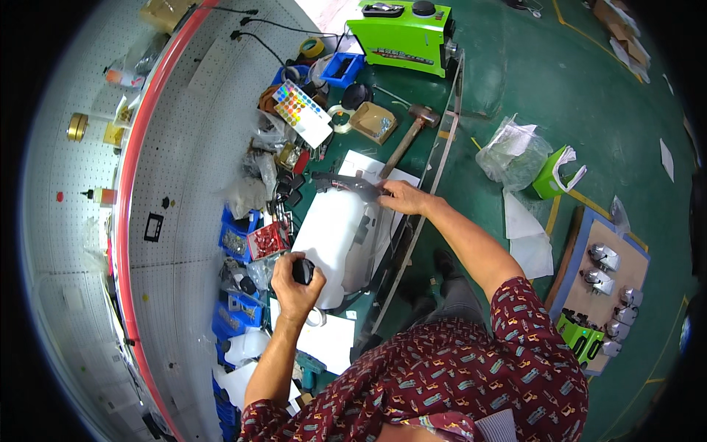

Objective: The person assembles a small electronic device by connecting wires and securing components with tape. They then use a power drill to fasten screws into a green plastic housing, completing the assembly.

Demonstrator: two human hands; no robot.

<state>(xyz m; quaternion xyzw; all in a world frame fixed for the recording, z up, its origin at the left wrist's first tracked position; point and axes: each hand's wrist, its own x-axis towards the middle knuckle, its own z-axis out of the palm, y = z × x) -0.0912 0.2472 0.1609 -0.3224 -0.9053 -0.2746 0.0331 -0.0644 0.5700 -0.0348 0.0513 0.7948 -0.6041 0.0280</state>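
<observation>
A white plastic tank [331,227] lies on the bench in front of me, with a greyish, partly see-through side facing right. My left hand [294,289] is at its near left side, thumb and fingers curled round a round black cap [303,271]. Whether the cap sits on the tank's neck is hidden. At the tank's far end is a dark curved end piece [346,182]. My right hand [402,197] pinches the right edge of that piece, with its fingertips partly hidden.
A hammer [409,138] lies beyond the tank, near a cardboard tray [373,121] of small parts. Blue bins [239,313] and a red box of parts [268,240] line the left. A green machine [403,37] stands at the far end. The bench's metal edge [431,193] runs along the right.
</observation>
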